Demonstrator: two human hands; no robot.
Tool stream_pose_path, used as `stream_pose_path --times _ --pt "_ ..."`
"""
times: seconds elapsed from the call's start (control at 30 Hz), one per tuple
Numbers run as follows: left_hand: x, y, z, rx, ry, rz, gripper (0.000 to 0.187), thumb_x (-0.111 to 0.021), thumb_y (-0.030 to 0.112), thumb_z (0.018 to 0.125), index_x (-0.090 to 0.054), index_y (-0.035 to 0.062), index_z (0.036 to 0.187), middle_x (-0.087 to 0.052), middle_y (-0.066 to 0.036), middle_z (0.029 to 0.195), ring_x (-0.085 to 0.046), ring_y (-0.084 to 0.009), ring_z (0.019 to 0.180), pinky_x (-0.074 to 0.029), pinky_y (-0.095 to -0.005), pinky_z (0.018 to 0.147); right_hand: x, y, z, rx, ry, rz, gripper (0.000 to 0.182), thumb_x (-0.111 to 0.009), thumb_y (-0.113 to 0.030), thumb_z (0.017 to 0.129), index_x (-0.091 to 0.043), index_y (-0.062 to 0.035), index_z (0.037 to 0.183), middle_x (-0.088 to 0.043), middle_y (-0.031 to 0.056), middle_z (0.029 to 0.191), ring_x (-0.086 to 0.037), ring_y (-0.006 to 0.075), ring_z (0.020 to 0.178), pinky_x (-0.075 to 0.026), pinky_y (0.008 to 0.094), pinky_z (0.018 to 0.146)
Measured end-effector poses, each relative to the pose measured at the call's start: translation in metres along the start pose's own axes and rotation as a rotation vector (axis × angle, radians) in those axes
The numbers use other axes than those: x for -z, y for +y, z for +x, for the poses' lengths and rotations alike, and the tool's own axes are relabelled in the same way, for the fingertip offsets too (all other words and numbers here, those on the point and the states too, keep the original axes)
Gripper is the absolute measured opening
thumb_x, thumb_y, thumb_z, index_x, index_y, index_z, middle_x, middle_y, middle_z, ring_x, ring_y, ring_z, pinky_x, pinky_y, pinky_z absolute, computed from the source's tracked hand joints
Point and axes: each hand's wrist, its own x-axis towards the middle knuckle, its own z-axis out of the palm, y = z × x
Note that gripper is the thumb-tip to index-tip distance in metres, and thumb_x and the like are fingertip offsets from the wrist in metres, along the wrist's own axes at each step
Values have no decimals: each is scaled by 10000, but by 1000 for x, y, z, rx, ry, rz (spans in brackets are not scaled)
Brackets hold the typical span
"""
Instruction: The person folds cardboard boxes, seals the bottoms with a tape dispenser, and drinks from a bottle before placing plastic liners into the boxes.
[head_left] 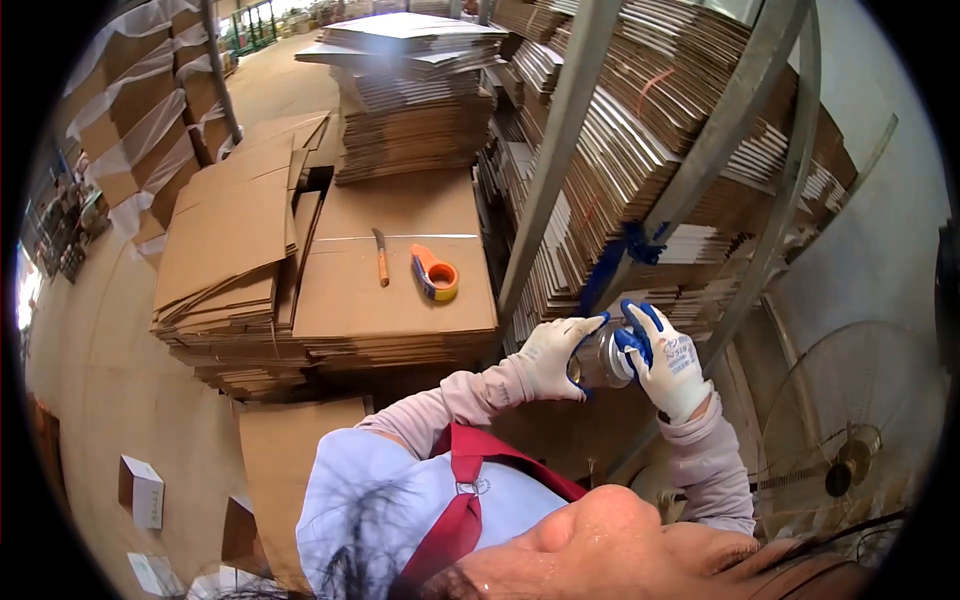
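My left hand (557,358), in a white glove with blue fingertips, curls around the side of a shiny, see-through jar-like container (603,362). My right hand (668,368), gloved the same way, has its bent fingers at the container's silvery round end. What those fingers pinch is partly hidden by the glove. The container is held in front of my chest, beside the metal rack. On the stacked cardboard to the left lie an orange tape dispenser (434,273) and a knife with an orange-brown handle (381,258).
Flattened cartons (400,305) are piled at left and centre, with a taller stack (415,125) behind. A metal rack post (565,150) stands before bundled cardboard (610,150). A fan (845,470) is at lower right; a small white box (147,495) lies on the floor at left.
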Motion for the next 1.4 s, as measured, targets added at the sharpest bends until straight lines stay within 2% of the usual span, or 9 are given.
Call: stream_pose_path --times 0.3,0.43,0.73,0.83,0.93,1.07,1.2,1.33,1.4 --pt "19 0 -19 105 57 80 950 -826 227 437 -388 31 1257 -495 -173 1186 -473 -341 1106 -377 -399 946 12 -1 20 385 -196 73 642 -669 -123 673 -432 -116 1269 -408 254 1254 -475 409 1090 -426 402 892" --pt "21 -1 -27 121 59 93 943 -808 238 451 -376 72 1273 -478 -162 1198 -458 -335 1117 -358 -403 946 -2 -11 19 108 -108 -202 674 -601 -380 784 -342 -77 1328 -614 178 910 -608 322 814 -475 393 717" --pt "1 8 -28 193 -26 -10 966 -816 236 453 -363 53 1285 -487 -174 1199 -456 -343 1132 -359 -409 967 9 16 -10 361 -111 -44 742 -527 -498 792 -318 -39 1337 -633 159 873 -622 309 794 -475 379 725" --pt "-10 15 -23 169 -36 48 975 -817 229 454 -353 43 1292 -476 -175 1214 -457 -346 1125 -359 -405 966 9 10 -16 10 -294 -316 757 -542 -521 775 -394 41 1260 -652 129 808 -634 277 739 -470 370 731" --pt "-18 16 -28 189 -18 -1 989 -827 239 463 -340 37 1300 -470 -175 1220 -450 -340 1133 -353 -394 974 7 18 -17 65 -268 -373 771 -568 -525 754 -418 62 1231 -647 152 880 -636 261 776 -462 364 750" --pt "-17 14 -41 299 58 -181 983 -833 226 456 -351 22 1288 -477 -178 1208 -458 -338 1130 -360 -390 976 5 28 -10 454 -68 90 741 -703 -346 663 -410 -122 1305 -367 257 1298 -423 393 1154 -370 435 939" --pt "3 4 -59 338 89 -156 967 -835 218 436 -379 14 1263 -481 -183 1200 -471 -336 1117 -378 -391 961 -19 12 21 688 -101 63 658 -672 -269 712 -408 -123 1297 -444 217 1228 -510 371 1049 -425 421 874" --pt "43 -13 -83 303 171 35 956 -821 205 429 -387 29 1262 -520 -189 1138 -507 -359 1053 -405 -402 921 -25 -44 55 367 -259 -59 685 -642 -356 742 -366 -122 1324 -488 224 1162 -577 353 917 -475 380 751" --pt "71 -18 -96 335 252 115 959 -816 201 437 -381 40 1276 -527 -184 1124 -520 -359 1024 -418 -399 893 -41 -59 84 728 -57 -145 670 -657 -337 725 -397 -120 1304 -478 233 1179 -549 357 979 -463 381 787"
